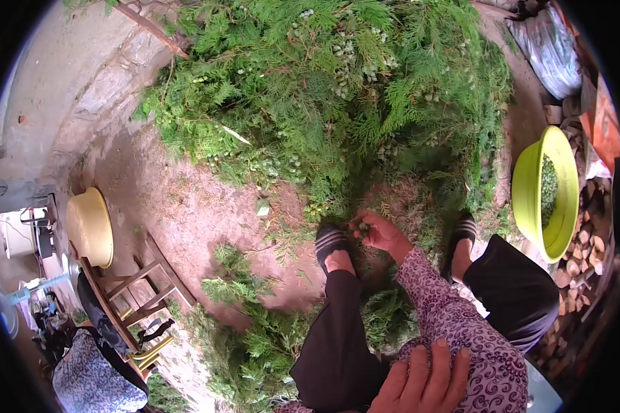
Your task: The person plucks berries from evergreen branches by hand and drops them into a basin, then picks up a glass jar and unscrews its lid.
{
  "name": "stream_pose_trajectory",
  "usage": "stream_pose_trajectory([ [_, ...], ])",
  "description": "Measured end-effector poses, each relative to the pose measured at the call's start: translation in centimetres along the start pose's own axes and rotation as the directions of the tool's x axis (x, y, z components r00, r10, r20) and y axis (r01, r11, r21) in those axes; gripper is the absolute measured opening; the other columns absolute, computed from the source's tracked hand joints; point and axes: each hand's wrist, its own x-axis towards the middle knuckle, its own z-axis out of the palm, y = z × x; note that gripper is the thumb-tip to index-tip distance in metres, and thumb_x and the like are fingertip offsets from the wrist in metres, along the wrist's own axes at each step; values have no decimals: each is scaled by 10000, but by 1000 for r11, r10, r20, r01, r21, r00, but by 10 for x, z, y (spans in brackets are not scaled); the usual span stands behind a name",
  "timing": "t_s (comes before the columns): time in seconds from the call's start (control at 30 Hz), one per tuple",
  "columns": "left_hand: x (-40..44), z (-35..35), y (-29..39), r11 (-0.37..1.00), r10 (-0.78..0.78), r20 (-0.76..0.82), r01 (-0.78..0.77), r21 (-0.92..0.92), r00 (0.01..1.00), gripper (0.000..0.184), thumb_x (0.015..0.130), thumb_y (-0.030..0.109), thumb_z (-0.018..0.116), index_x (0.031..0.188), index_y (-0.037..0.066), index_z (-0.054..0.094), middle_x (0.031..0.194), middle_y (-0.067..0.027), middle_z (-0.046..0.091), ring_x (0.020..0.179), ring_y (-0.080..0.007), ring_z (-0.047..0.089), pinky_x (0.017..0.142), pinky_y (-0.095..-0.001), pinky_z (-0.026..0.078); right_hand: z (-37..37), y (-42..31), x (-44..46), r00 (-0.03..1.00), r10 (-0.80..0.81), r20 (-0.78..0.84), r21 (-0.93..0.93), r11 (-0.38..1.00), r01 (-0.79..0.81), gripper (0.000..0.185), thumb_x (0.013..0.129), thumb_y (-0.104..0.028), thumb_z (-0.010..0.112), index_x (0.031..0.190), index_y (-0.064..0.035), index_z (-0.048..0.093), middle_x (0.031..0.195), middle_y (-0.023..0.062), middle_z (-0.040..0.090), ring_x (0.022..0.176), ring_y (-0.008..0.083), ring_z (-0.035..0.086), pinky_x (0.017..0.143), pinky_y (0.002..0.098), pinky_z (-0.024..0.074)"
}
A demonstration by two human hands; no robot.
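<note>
My right hand (382, 234) reaches down between my shoes, its fingers curled in a pinch. A small grey-green piece (363, 226), which looks like a cone from the branches, shows at the fingertips. Just beyond it lies a large heap of green conifer branches (310, 103), with pale cone clusters (344, 65) among the sprays. My left hand (424, 378) lies across my right forearm, fingers stretched out on the patterned sleeve (479, 344) and holding nothing. Its wrist is out of view.
A yellow-green basin (527, 189) with small green pieces (548, 189) in it stands at the right, beside stacked firewood (579, 255). Leftward are a tan basin (89, 227) and a wooden chair (134, 286). Loose sprigs (275, 344) lie by my left leg.
</note>
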Motion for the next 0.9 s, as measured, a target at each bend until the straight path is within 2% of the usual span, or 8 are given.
stream_pose_trajectory([
  [0.13, 3, -2, 1, 1000, 7, 25, -7, 3, 1000, 245, 784, 143, 504, 975, -1, 554, 954, -201, 560, 827, -298, 565, 707, -365, 455, 10, -12, 40, 989, -128, -80, -297, 950, 98, 148, 820, -171, 544, 942, -87, 543, 792, 58, 593, 656, 144, 581, 476, 266, 444],
  [0.2, 4, -2, 0, 1000, 3, 16, -3, 2, 1000, 244, 784, 145, 503, 973, 1, 555, 953, -199, 560, 828, -298, 565, 708, -363, 455, 24, -16, 54, 886, -461, -37, -899, 403, 172, 126, 799, -133, 526, 911, -79, 547, 800, 101, 601, 700, 200, 600, 520, 334, 465],
  [0.23, 5, -2, 0, 1000, 0, 8, 0, 0, 1000, 242, 785, 147, 502, 971, 2, 557, 953, -198, 561, 828, -297, 564, 708, -361, 454, 23, -14, 59, 887, -460, -36, -900, 401, 172, 126, 799, -133, 526, 911, -79, 547, 800, 101, 601, 700, 200, 600, 520, 334, 465],
  [0.3, 5, -2, -1, 1000, -3, 7, 3, 5, 1000, 238, 786, 148, 501, 967, 4, 559, 951, -196, 561, 826, -297, 565, 706, -362, 454, 23, -9, 66, 746, -571, 344, -864, -503, 13, 193, 749, -143, 551, 918, -50, 547, 794, 145, 593, 680, 285, 590, 558, 394, 466],
  [0.4, 6, -3, -1, 1000, -5, 6, 5, 9, 1000, 229, 786, 146, 498, 957, 7, 563, 952, -190, 559, 831, -294, 562, 709, -358, 451, 28, -8, 65, 844, -487, 222, -775, -614, -151, 242, 691, -135, 575, 920, -58, 552, 803, 155, 589, 699, 327, 571, 597, 440, 451],
  [0.6, 7, -4, 4, 999, 54, 70, -54, -3, 996, 261, 777, 157, 503, 986, 8, 552, 977, -179, 545, 864, -264, 540, 721, -337, 430, 6, -13, 43, 836, -525, 158, -961, -276, 8, 126, 665, -102, 533, 757, -54, 604, 738, 169, 593, 685, 329, 571, 613, 432, 447],
  [0.73, 3, 16, 5, 999, 37, 15, -37, 31, 999, 327, 766, 159, 549, 1079, 71, 512, 917, -126, 559, 766, -214, 555, 632, -312, 430, 6, -36, -14, 847, -478, 232, -934, -353, 56, 97, 677, -115, 568, 712, -29, 596, 700, 146, 594, 605, 294, 577, 555, 403, 445],
  [0.9, 5, 31, 3, 994, -21, -38, 25, 103, 999, 296, 698, 182, 604, 959, 62, 531, 835, -86, 532, 720, -235, 521, 611, -343, 411, 62, -87, -110, 933, -344, -109, -908, 416, 47, 160, 728, -168, 633, 749, -21, 574, 586, 53, 541, 431, 118, 473, 387, 266, 371],
])
